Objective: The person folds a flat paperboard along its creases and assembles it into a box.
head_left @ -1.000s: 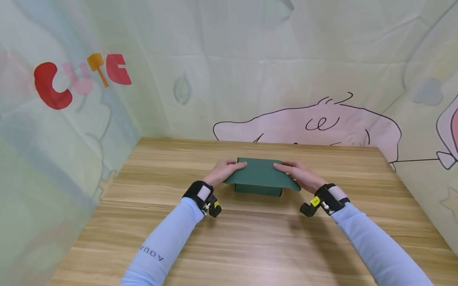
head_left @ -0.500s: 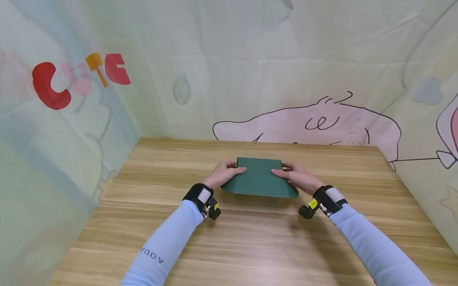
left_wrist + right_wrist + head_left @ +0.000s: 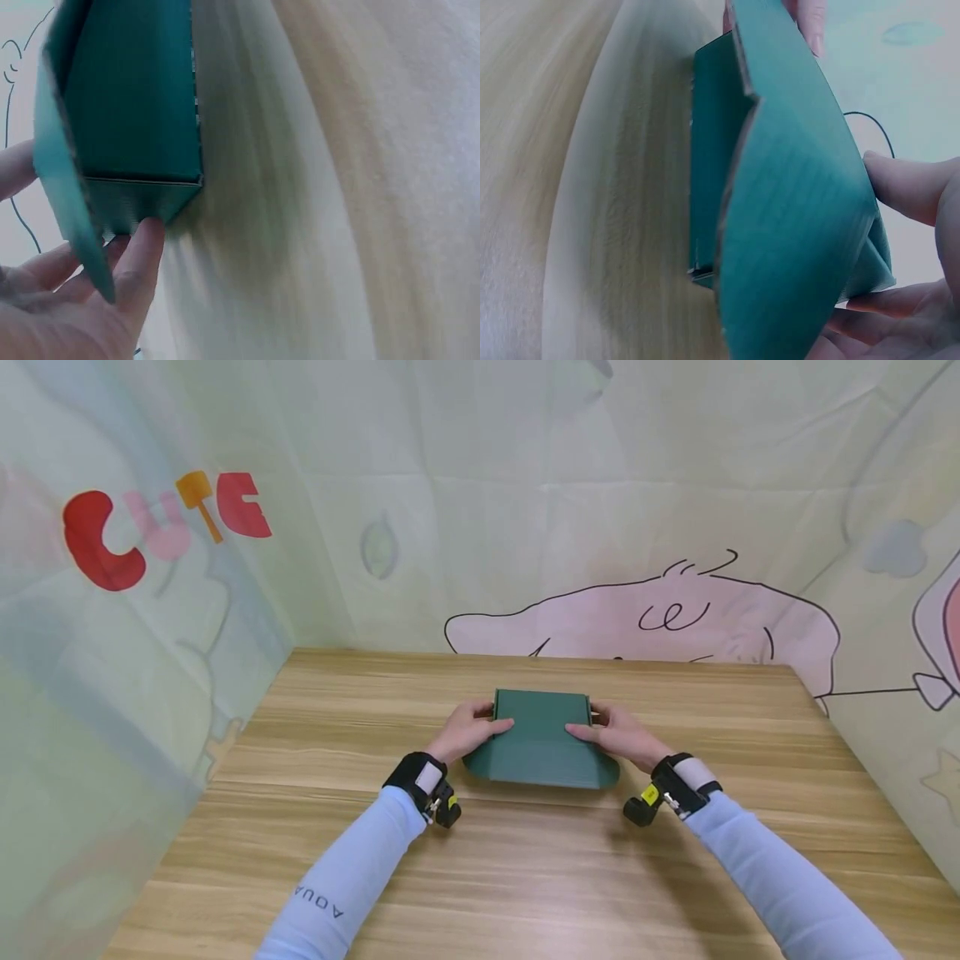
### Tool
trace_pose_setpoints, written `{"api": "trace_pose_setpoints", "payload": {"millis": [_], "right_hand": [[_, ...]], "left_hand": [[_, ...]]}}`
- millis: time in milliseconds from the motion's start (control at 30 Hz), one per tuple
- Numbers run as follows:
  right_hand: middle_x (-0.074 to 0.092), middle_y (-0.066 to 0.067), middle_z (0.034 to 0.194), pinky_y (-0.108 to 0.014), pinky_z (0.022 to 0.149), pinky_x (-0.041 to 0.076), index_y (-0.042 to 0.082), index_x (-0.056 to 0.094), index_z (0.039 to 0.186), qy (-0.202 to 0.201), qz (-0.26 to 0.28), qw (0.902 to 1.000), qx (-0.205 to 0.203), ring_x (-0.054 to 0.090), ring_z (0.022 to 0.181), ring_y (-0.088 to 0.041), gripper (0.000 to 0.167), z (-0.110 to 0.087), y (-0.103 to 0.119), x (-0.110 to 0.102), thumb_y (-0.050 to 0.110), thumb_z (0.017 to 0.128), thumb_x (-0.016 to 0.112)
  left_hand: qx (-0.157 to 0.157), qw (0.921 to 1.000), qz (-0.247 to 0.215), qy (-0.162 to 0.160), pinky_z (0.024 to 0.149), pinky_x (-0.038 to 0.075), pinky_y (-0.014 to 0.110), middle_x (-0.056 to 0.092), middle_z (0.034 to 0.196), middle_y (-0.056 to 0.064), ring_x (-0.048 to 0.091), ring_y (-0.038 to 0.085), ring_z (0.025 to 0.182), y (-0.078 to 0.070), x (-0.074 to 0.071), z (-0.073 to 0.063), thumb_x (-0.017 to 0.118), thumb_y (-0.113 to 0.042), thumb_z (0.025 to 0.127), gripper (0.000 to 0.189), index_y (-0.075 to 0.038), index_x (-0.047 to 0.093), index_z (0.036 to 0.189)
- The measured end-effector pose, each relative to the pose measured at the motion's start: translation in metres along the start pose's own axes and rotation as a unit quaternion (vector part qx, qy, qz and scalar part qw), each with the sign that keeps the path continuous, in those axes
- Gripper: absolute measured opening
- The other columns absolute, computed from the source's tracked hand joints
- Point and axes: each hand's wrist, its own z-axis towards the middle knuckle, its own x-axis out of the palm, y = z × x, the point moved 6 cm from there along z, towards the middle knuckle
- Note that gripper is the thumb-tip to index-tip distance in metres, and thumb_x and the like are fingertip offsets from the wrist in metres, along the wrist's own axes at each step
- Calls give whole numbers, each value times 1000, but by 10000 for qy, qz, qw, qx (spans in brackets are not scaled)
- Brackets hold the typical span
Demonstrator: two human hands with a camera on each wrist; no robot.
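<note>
A green cardboard box [image 3: 542, 708] rests on the wooden table, its lid lying over the top. The lid's front flap [image 3: 543, 770] sticks out toward me past the front wall. My left hand [image 3: 467, 731] holds the box's left side, thumb on the lid and fingers along the side wall. On the opposite side my right hand [image 3: 621, 735] does the same. In the left wrist view the front wall [image 3: 135, 105] shows beneath the flap, with fingertips touching the end wall. The right wrist view has the flap [image 3: 795, 217] standing away from the front wall. The box's inside is hidden.
The wood-grain table [image 3: 517, 877] spreads around the box. A printed cloth backdrop [image 3: 495, 510] with cartoon drawings closes off the back and both sides. Each wrist carries a strapped camera, such as the black one [image 3: 448, 808] on the left.
The lid's front flap has swung down toward me, hiding the front wall in the head view. Both thumbs have slid slightly nearer along the lid. The box has stayed in place.
</note>
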Motion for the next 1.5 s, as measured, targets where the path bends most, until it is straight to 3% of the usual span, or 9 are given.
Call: {"api": "trace_pose_setpoints", "payload": {"millis": [333, 567, 633, 733, 867, 1033, 1300, 1400, 1500], "right_hand": [[49, -28, 139, -54, 101, 43, -5, 37, 144, -616, -828, 9946, -98, 49, 126, -41, 71, -3, 2, 4, 39, 94, 62], [55, -29, 131, -54, 97, 47, -7, 43, 139, -944, -1510, 9840, -88, 56, 116, -38, 66, -7, 9, 8, 40, 95, 60], [56, -29, 129, -54, 96, 47, -8, 45, 137, -938, -1573, 9830, -94, 57, 114, -36, 64, -7, 10, 8, 40, 96, 59], [57, -28, 127, -53, 95, 48, -8, 47, 135, -936, -1570, 9831, -56, 58, 110, -34, 63, -6, 9, 8, 40, 96, 58], [59, -27, 124, -51, 92, 49, -7, 48, 134, -952, -1558, 9831, -105, 59, 106, -31, 62, -5, 6, 7, 42, 96, 58], [62, -27, 120, -48, 88, 52, -8, 50, 133, -1019, -1593, 9819, -104, 61, 102, -30, 65, -5, 5, 7, 44, 95, 59], [57, -30, 127, -52, 95, 48, -7, 41, 141, -960, -1434, 9850, 5, 59, 111, -35, 71, -6, 8, 6, 43, 95, 59], [62, -27, 121, -49, 90, 51, -6, 46, 138, -1050, -1518, 9828, -38, 61, 102, -30, 66, -7, 9, 7, 41, 94, 61], [66, -21, 103, -37, 75, 53, -8, 55, 129, -1283, -1820, 9747, -175, 60, 86, -24, 58, -7, 12, 8, 38, 94, 63]], "left_hand": [[173, 9997, 73, -179, 105, 41, 49, 50, 144, 13, 48, 29, 131, 6, 4, -2, 64, -30, 93, 56, -4, 48, 141], [409, 9883, 1437, -307, 110, 37, 42, 42, 150, 15, 39, 27, 138, -5, 10, -6, 53, -32, 100, 56, 2, 42, 143], [438, 9841, 1694, -309, 107, 41, 40, 47, 146, 15, 46, 25, 133, -7, 12, -6, 52, -34, 100, 56, 2, 44, 142], [518, 9798, 1903, -326, 90, 51, 35, 61, 129, 14, 60, 21, 109, -10, 14, -6, 56, -38, 97, 54, 1, 53, 133], [516, 9819, 1797, -312, 72, 49, 28, 66, 112, 11, 58, 17, 86, -9, 15, -7, 62, -45, 91, 53, -3, 60, 123], [466, 9889, 1389, -253, 71, 48, 28, 67, 111, 10, 58, 17, 87, -5, 14, -5, 64, -45, 91, 51, -5, 62, 121], [437, 9901, 1314, -243, 68, 47, 26, 68, 109, 11, 58, 16, 85, -5, 13, -5, 63, -43, 92, 48, -4, 63, 118], [359, 9897, 1368, -222, 66, 46, 26, 67, 104, 10, 57, 16, 82, -5, 13, -6, 64, -45, 91, 50, -2, 63, 117], [312, 9888, 1445, -226, 66, 46, 27, 66, 103, 11, 56, 17, 81, -6, 13, -8, 66, -46, 88, 53, -1, 62, 116]]}}
